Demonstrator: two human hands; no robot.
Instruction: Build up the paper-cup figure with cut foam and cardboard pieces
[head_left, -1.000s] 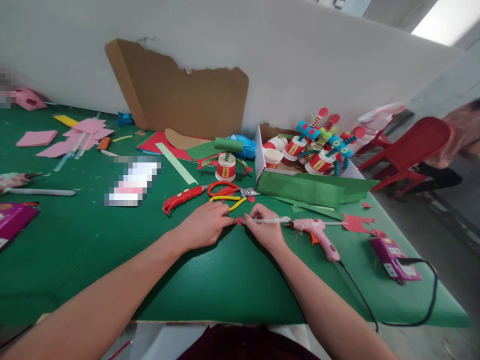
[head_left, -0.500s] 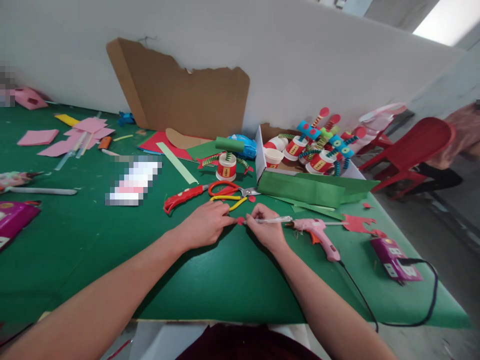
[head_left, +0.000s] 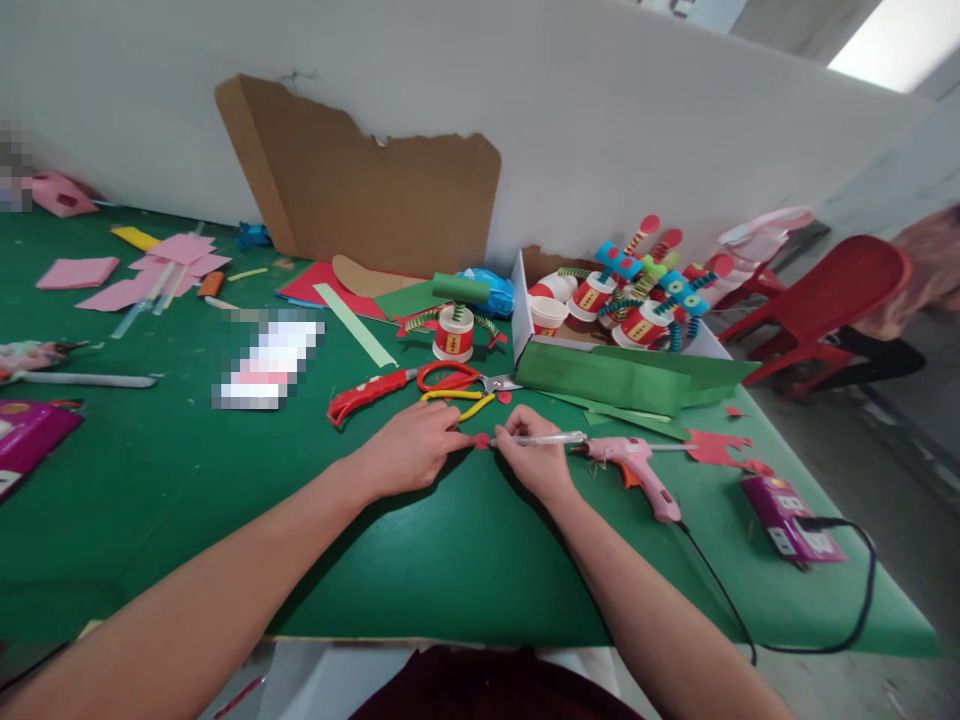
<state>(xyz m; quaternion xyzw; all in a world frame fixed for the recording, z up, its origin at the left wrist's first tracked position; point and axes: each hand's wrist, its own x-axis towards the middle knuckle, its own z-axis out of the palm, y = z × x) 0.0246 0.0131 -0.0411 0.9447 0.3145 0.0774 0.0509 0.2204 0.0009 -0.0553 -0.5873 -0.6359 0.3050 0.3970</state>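
Note:
My right hand (head_left: 534, 452) is closed around a clear pen (head_left: 551, 438), whose tip points left at a small red paper circle (head_left: 482, 440) on the green table. From the other side, my left hand (head_left: 412, 448) holds that circle down with its outstretched index finger, the other fingers curled under. Just beyond my hands lie scissors (head_left: 454, 378) with orange handles and a yellow-handled tool (head_left: 472, 405). Another red circle (head_left: 505, 398) rests near the scissor blades. Behind them stands a paper-cup figure (head_left: 453, 335) with a green roll on top and folded green arms.
A pink glue gun (head_left: 634, 465) lies right of my right hand, its cord running to a purple power strip (head_left: 791, 515). Green paper (head_left: 607, 375) fronts a box (head_left: 520, 300) of cup figures. A red-handled cutter (head_left: 367, 395) lies left. A person sits beyond a red chair (head_left: 847, 300).
Almost nothing differs. Both hands keep their places at the red circle, and the view has shifted very slightly.

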